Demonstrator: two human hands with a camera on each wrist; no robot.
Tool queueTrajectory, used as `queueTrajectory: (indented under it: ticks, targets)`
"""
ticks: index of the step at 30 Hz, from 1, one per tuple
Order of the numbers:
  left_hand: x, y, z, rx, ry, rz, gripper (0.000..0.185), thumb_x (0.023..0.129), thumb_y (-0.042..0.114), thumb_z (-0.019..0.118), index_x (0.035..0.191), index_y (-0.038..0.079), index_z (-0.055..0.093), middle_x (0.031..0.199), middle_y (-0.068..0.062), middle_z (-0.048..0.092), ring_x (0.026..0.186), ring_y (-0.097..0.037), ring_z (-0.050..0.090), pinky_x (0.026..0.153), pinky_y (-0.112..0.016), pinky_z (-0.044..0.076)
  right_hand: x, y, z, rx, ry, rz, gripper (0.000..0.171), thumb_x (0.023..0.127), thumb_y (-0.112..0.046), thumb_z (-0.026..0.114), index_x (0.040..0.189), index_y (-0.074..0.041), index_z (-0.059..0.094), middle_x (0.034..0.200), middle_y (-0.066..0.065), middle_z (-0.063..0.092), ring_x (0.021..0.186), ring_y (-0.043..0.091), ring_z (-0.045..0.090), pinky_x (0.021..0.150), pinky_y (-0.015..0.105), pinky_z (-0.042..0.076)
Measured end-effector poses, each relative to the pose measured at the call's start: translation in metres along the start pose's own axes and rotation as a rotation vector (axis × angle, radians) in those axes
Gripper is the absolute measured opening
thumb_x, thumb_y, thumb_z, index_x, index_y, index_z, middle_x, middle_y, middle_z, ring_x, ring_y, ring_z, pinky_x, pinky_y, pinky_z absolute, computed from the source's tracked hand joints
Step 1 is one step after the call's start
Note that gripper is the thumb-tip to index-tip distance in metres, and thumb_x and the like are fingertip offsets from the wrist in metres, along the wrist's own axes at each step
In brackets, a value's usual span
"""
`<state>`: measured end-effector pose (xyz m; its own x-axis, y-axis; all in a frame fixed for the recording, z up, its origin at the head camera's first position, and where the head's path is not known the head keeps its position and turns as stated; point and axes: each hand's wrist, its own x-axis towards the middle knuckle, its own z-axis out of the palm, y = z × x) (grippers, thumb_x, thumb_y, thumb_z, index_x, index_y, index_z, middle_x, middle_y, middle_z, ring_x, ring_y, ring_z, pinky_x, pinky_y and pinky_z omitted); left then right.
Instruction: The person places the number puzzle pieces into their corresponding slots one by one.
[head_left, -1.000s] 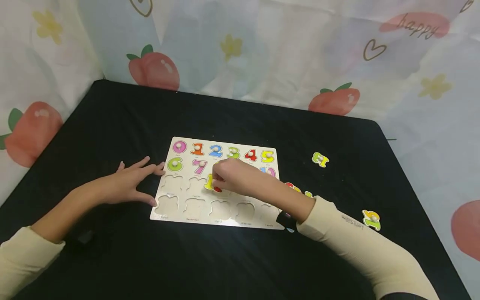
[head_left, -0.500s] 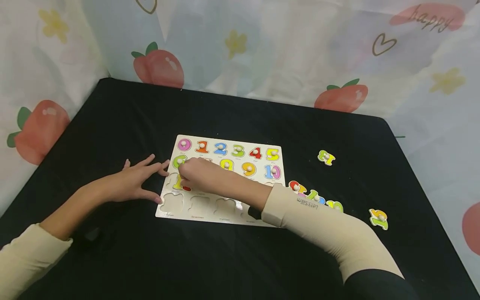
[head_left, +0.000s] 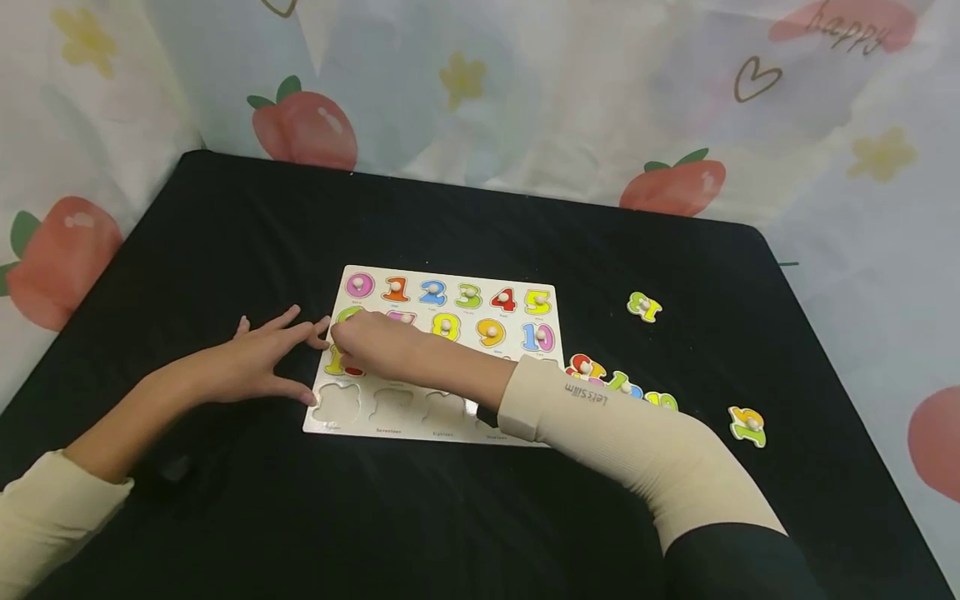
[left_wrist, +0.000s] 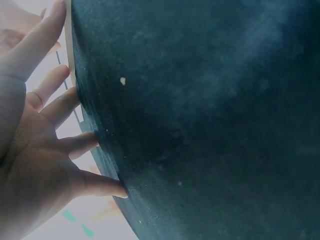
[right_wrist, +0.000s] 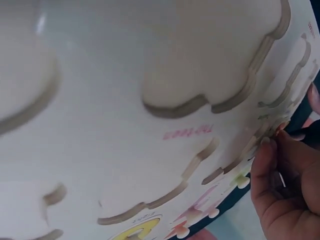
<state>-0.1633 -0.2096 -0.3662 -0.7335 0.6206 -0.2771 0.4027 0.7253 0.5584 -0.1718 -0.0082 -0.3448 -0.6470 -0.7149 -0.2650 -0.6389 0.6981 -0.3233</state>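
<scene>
Head view, centre of frame: white number puzzle board [head_left: 517,354] lies flat on black tabletop [head_left: 450,517]. Right hand [head_left: 375,342] reaches across the board to its left side, fingers curled over a yellow-and-red number piece [head_left: 335,362] at the left end of the third row, just under the green 6 [head_left: 347,315]; it grips the piece, which sits at the leftmost cut-out there, though can't tell if it's fully seated. Cream sleeve [head_left: 637,450] runs from the wrist to lower right of frame, covering part of the board's right side.

Left hand [head_left: 258,364] lies flat on the tabletop just left of the board, fingers straight & spread, holding nothing; thumb tip touches the board's left edge by the lower row, index tip near the right hand's knuckles. Left wrist view shows the same: splayed fingers [left_wrist: 60,107] against dark cloth.

Top rows filled w/ pieces 0–5, then 6–10. Bottom row cut-outs [head_left: 390,404] bare. Right wrist view is a close, blurry look at bare cut-outs [right_wrist: 215,65] w/ the right hand's fingers [right_wrist: 280,175] at lower right.

Loose pieces on the tabletop right of the board: a cluster [head_left: 622,387] just beside the sleeve, one [head_left: 643,306] further up, one [head_left: 747,425] toward the right edge
</scene>
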Motion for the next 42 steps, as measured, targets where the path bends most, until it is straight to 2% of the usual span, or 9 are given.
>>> queueTrajectory:
  ticks: [4, 6, 12, 16, 21, 27, 31, 36, 42]
  targets:
    - [0.0, -0.002, 0.0, 0.001, 0.003, -0.001, 0.102, 0.067, 0.054, 0.078, 0.144, 0.004, 0.034, 0.139, -0.016, 0.047, 0.137, -0.047, 0.006, 0.088, -0.081, -0.002, 0.003, -0.001, 0.0, -0.068, -0.032, -0.005, 0.026, 0.092, -0.02, 0.061, 0.114, -0.006, 0.06, 0.088, 0.0, 0.059, 0.074, 0.01, 0.055, 0.055, 0.016, 0.039]
    - [0.0, -0.002, 0.001, 0.002, 0.003, -0.001, 0.104, 0.067, 0.054, 0.078, 0.145, 0.003, 0.032, 0.137, -0.016, 0.048, 0.137, -0.047, 0.005, 0.087, -0.08, -0.002, 0.004, -0.001, 0.0, -0.07, -0.042, 0.001, 0.029, 0.091, -0.021, 0.063, 0.115, -0.006, 0.06, 0.089, -0.001, 0.058, 0.075, 0.01, 0.055, 0.055, 0.016, 0.039]
    - [0.0, -0.003, 0.002, 0.006, -0.004, -0.002, 0.104, 0.067, 0.055, 0.077, 0.145, 0.004, 0.032, 0.14, -0.019, 0.045, 0.137, -0.048, 0.005, 0.087, -0.08, -0.002, 0.006, 0.0, -0.003, -0.03, -0.065, 0.039, 0.017, 0.09, -0.021, 0.065, 0.103, -0.009, 0.064, 0.078, -0.003, 0.058, 0.067, 0.01, 0.054, 0.053, 0.019, 0.037]
    - [0.001, -0.003, 0.004, 0.009, -0.003, -0.003, 0.103, 0.066, 0.055, 0.077, 0.145, 0.005, 0.034, 0.142, -0.02, 0.041, 0.137, -0.048, 0.006, 0.087, -0.081, -0.002, 0.008, -0.002, -0.008, -0.077, -0.084, 0.035, 0.021, 0.086, -0.025, 0.07, 0.102, -0.01, 0.068, 0.077, -0.003, 0.059, 0.065, 0.011, 0.053, 0.052, 0.019, 0.036]
    - [0.003, -0.002, 0.007, 0.01, 0.001, 0.013, 0.092, 0.066, 0.056, 0.076, 0.138, 0.007, 0.044, 0.146, -0.019, 0.034, 0.137, -0.048, 0.006, 0.087, -0.081, -0.001, -0.002, 0.007, -0.018, -0.122, -0.072, 0.098, 0.026, 0.086, -0.035, 0.07, 0.095, -0.01, 0.069, 0.07, -0.002, 0.059, 0.06, 0.01, 0.05, 0.051, 0.02, 0.035]
    - [0.0, -0.002, 0.005, 0.02, 0.023, -0.006, 0.096, 0.063, 0.056, 0.078, 0.139, 0.008, 0.043, 0.144, -0.018, 0.039, 0.137, -0.047, 0.007, 0.089, -0.08, -0.001, -0.032, 0.04, -0.037, -0.145, 0.011, 0.208, 0.023, 0.087, -0.033, 0.069, 0.084, -0.01, 0.068, 0.067, -0.001, 0.056, 0.06, 0.012, 0.047, 0.054, 0.022, 0.036]
    - [-0.001, -0.004, 0.003, 0.021, 0.031, -0.009, 0.097, 0.062, 0.054, 0.079, 0.139, 0.009, 0.043, 0.143, -0.018, 0.04, 0.137, -0.047, 0.007, 0.089, -0.079, -0.002, -0.06, 0.069, -0.042, -0.098, 0.035, 0.277, 0.02, 0.087, -0.03, 0.07, 0.088, -0.01, 0.071, 0.073, -0.002, 0.061, 0.065, 0.013, 0.051, 0.057, 0.022, 0.041]
    - [-0.001, -0.007, 0.002, 0.032, 0.032, -0.01, 0.099, 0.062, 0.055, 0.079, 0.141, 0.008, 0.041, 0.144, -0.018, 0.039, 0.137, -0.048, 0.007, 0.088, -0.08, 0.0, -0.1, 0.102, -0.039, -0.115, 0.075, 0.351, 0.019, 0.088, -0.026, 0.068, 0.094, -0.008, 0.072, 0.077, -0.001, 0.061, 0.069, 0.015, 0.053, 0.059, 0.024, 0.044]
    - [0.002, -0.009, 0.003, 0.034, 0.03, 0.0, 0.095, 0.063, 0.058, 0.077, 0.138, 0.009, 0.045, 0.146, -0.019, 0.035, 0.136, -0.049, 0.009, 0.087, -0.081, 0.002, -0.147, 0.133, -0.031, -0.179, 0.098, 0.387, 0.017, 0.088, -0.022, 0.069, 0.095, -0.007, 0.071, 0.077, 0.001, 0.062, 0.066, 0.016, 0.053, 0.057, 0.025, 0.045]
